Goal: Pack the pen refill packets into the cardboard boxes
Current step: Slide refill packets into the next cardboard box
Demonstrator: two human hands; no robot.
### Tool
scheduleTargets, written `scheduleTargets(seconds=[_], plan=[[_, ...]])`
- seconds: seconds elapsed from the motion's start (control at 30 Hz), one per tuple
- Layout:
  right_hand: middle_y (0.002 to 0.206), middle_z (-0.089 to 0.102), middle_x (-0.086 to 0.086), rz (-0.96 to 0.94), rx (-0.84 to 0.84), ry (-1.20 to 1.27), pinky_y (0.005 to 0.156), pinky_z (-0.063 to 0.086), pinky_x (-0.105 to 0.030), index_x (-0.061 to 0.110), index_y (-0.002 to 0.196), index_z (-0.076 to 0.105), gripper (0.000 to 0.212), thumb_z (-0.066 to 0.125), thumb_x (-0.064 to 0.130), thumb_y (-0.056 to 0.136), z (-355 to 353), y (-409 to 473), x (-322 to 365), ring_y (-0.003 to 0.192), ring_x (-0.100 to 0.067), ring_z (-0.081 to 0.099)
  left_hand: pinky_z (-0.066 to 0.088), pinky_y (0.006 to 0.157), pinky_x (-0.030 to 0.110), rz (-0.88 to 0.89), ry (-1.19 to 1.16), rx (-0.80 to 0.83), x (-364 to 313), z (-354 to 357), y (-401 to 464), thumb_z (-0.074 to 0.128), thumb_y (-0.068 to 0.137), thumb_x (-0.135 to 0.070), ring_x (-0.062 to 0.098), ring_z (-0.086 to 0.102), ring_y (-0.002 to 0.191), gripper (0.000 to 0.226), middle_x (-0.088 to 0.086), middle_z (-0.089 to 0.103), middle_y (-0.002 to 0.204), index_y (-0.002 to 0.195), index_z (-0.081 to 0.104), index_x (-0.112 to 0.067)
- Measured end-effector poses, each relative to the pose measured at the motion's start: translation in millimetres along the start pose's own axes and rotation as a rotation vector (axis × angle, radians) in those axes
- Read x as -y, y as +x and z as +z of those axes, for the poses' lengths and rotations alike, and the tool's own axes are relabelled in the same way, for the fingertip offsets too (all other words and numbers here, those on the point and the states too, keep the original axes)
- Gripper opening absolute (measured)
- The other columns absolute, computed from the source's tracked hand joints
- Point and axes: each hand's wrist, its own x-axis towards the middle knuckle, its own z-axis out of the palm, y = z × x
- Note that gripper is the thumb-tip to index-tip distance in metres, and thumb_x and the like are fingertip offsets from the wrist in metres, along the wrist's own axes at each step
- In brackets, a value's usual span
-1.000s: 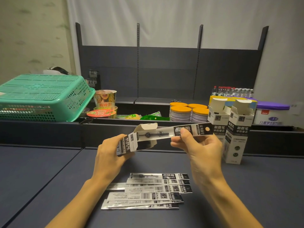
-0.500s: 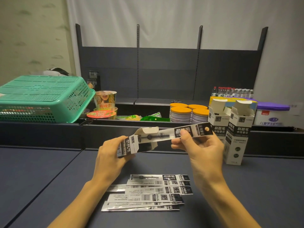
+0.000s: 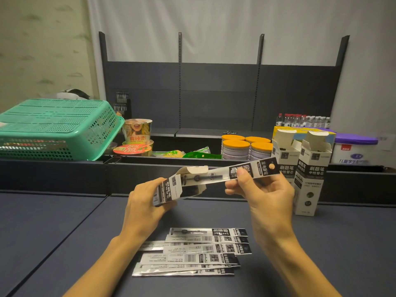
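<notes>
My left hand [image 3: 144,202] grips a small black-and-white cardboard box [image 3: 171,189], lying on its side with its flap open toward the right. My right hand [image 3: 263,189] pinches a long pen refill packet [image 3: 246,170] whose left end sits inside the box mouth. Both are held above the dark table. Several more refill packets [image 3: 192,251] lie in a loose pile on the table below my hands. Two upright boxes [image 3: 310,168] with open top flaps stand at the right.
A green plastic basket [image 3: 55,129] lies upside down at the back left. Instant noodle cups [image 3: 137,136], orange-lidded tins [image 3: 244,146], water bottles [image 3: 304,120] and a purple-lidded tub [image 3: 355,148] line the shelf behind a dark ledge [image 3: 53,168].
The packet has slid a little further left into the box, and both hands sit slightly lower in view. The pile and the standing boxes have not moved.
</notes>
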Motion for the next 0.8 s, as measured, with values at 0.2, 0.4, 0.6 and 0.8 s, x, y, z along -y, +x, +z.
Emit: scheduleTargets(seconds=[0.2, 0.4, 0.6, 0.8], plan=[[0.068, 0.071, -0.004, 0.014, -0.018, 0.024, 0.058, 0.057, -0.027, 0.004, 0.087, 0.061, 0.002, 0.062, 0.003, 0.087, -0.5, 1.4, 1.6, 0.063, -0.02, 0.071, 0.042, 0.084, 0.035, 0.012, 0.005, 0.02, -0.2, 0.9, 1.2, 0.085, 0.064, -0.026, 0.022, 0.054, 0.103, 0.062, 0.006, 0.065, 0.112, 0.12, 0.061, -0.013], [0.06, 0.068, -0.003, 0.098, -0.093, 0.101, 0.058, 0.057, -0.028, 0.006, 0.08, 0.059, 0.01, 0.062, 0.001, 0.088, -1.6, 5.6, 1.2, 0.058, -0.018, 0.069, 0.042, 0.084, 0.033, -0.002, 0.006, 0.011, 1.5, 1.5, 0.9, 0.085, 0.064, -0.026, 0.022, 0.053, 0.104, 0.063, 0.006, 0.065, 0.113, 0.121, 0.061, -0.013], [0.06, 0.062, -0.003, 0.228, -0.153, 0.244, 0.054, 0.056, -0.024, 0.005, 0.077, 0.053, 0.017, 0.063, -0.002, 0.087, -1.8, 9.6, -1.7, 0.056, -0.017, 0.068, 0.047, 0.085, 0.041, 0.014, 0.023, 0.027, 3.9, 3.0, 1.4, 0.086, 0.064, -0.026, 0.023, 0.054, 0.103, 0.063, 0.005, 0.064, 0.112, 0.12, 0.061, -0.014], [0.071, 0.06, -0.013, 0.262, -0.145, 0.29, 0.055, 0.056, -0.026, 0.005, 0.079, 0.052, 0.015, 0.061, -0.004, 0.088, 0.9, 7.9, -1.4, 0.056, -0.018, 0.068, 0.045, 0.086, 0.041, 0.013, 0.035, 0.025, 4.3, 3.2, 0.1, 0.086, 0.064, -0.024, 0.025, 0.054, 0.104, 0.064, 0.007, 0.064, 0.113, 0.121, 0.06, -0.012]])
